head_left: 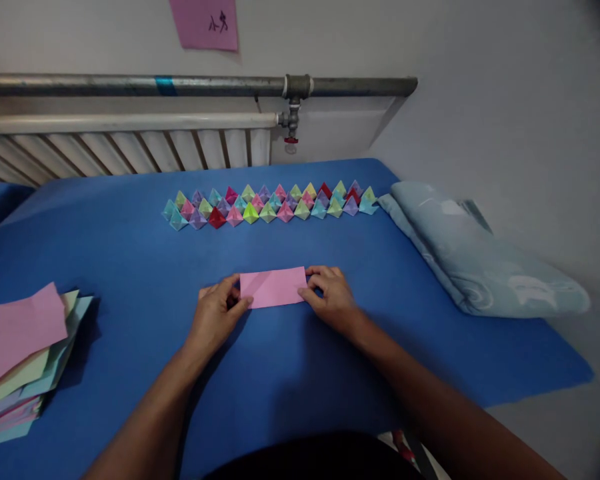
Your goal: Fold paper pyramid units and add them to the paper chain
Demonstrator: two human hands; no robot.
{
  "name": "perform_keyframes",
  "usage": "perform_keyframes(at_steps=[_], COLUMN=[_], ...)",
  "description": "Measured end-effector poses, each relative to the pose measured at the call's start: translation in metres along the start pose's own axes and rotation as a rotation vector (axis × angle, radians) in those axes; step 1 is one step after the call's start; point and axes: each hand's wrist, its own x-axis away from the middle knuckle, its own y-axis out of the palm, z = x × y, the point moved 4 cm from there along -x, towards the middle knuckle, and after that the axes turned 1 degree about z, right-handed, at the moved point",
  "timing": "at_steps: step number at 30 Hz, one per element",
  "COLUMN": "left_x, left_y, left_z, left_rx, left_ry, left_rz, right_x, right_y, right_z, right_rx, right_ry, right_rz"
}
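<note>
A pink paper rectangle (273, 288), wider than it is deep, lies between my hands over the blue surface (280, 373). My left hand (219, 312) grips its left end, thumb on the near corner and fingers at the far one. At the right end, my right hand (330, 297) holds the paper the same way, thumb at the near edge and curled fingers by the far corner. Beyond the paper, rows of small folded paper boats (267, 212) in pink, green, blue, purple, yellow and red stand close together.
A stack of coloured paper sheets (23, 333) lies at the left. A folded pale blue blanket (480, 253) rests at the right against the wall. Behind the surface are a white radiator (155, 150), a metal pipe (220, 86) and a valve (292, 120). A pink note (205, 23) hangs above.
</note>
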Motion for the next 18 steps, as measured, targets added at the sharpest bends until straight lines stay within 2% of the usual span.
perform_keyframes(at_steps=[4,7,10,14,18], left_x=[0.002,0.006,0.013,0.025,0.030], left_y=[0.002,0.003,0.010,0.033,0.042], left_z=[0.000,0.008,0.027,0.048,0.053], left_rx=[-0.070,-0.203,-0.361,-0.394,-0.464], left_ry=[-0.019,0.020,0.189,0.491,0.538], left_rz=[0.006,0.048,0.128,0.025,-0.024], right_x=[0.000,0.000,0.000,-0.004,-0.013], right_y=[0.002,0.003,0.004,0.003,0.003], right_z=[0.003,0.003,0.004,0.003,-0.005], right_rx=[0.036,0.056,0.075,0.098,0.141], right_ry=[0.019,0.032,0.056,0.085,0.068], right_rz=[-0.005,-0.025,-0.037,-0.016,-0.083])
